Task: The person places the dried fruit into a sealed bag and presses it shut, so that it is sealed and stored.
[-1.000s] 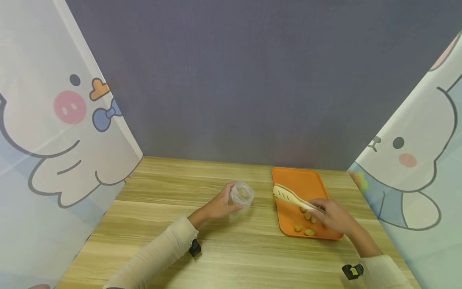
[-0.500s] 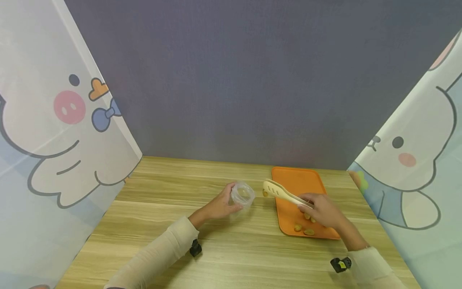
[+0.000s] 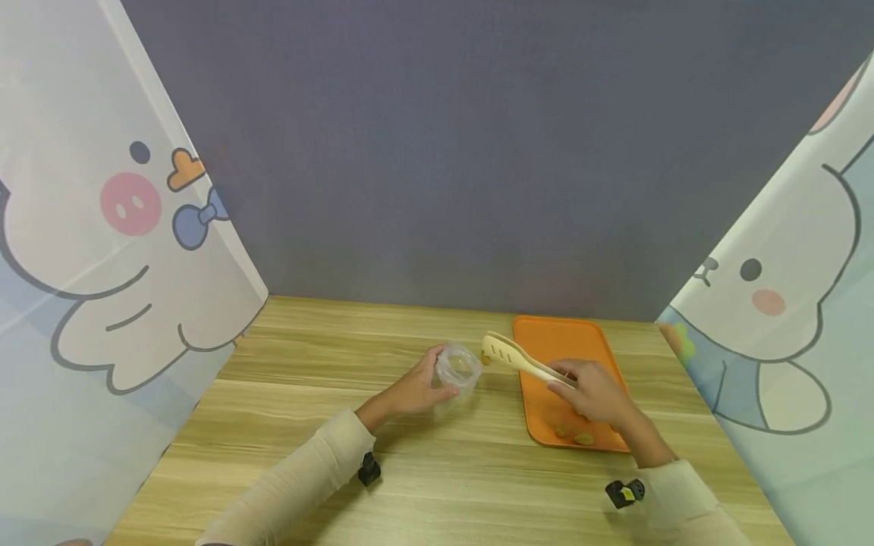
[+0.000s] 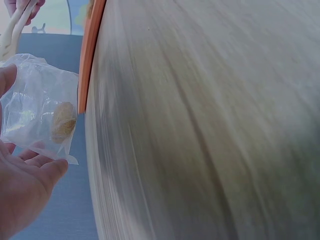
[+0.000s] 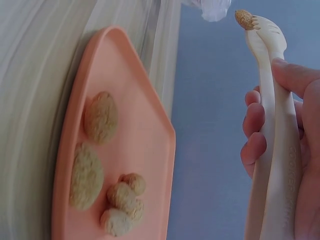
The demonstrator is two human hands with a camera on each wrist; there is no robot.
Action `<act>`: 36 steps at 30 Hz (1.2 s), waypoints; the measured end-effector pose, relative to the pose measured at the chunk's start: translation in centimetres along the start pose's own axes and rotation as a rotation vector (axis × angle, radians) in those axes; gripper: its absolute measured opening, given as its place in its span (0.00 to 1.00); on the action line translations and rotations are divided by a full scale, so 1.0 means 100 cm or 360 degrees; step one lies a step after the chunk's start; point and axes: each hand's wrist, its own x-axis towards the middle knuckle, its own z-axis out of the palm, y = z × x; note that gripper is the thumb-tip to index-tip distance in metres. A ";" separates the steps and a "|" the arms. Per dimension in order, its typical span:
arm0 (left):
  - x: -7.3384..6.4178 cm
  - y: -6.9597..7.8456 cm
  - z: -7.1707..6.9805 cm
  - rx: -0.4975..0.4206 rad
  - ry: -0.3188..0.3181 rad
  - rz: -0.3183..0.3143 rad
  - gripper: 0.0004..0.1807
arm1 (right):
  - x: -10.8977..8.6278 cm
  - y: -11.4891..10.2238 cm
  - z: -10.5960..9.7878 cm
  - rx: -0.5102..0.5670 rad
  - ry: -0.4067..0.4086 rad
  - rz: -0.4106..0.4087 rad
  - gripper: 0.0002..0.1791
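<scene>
My left hand (image 3: 415, 385) grips a clear plastic bag (image 3: 470, 379) from its left side, thumb and fingers around it, with its round mouth facing up. A rough tan nugget-like piece (image 4: 63, 122) lies low inside the bag. My right hand (image 3: 592, 390) holds cream-coloured slotted tongs (image 3: 526, 363), their tips pressed together on a small tan piece (image 5: 244, 19). The tongs' tips are just right of the bag's mouth. Under the right forearm lies an orange tray (image 3: 563, 337), partly hidden by that hand.
Near the tray's front end lie several lumpy tan pieces (image 5: 100, 117), some bunched together. The wood-grain table (image 3: 328, 341) ends at a dark grey panel (image 3: 437, 152) behind. Cartoon-printed panels (image 3: 771, 356) stand at both sides.
My right hand has moved left and slightly up, carrying the tongs and their piece from over the tray to beside the bag. My left hand and the bag have hardly moved.
</scene>
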 end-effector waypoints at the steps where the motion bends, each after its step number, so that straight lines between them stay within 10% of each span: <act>1: 0.000 0.000 0.000 -0.0003 -0.0005 0.0005 0.48 | 0.002 -0.002 0.001 0.0004 -0.0001 -0.0004 0.11; 36: 0.004 0.005 0.002 -0.0030 -0.0041 0.0058 0.47 | 0.018 -0.011 0.016 0.0019 -0.0096 0.0000 0.13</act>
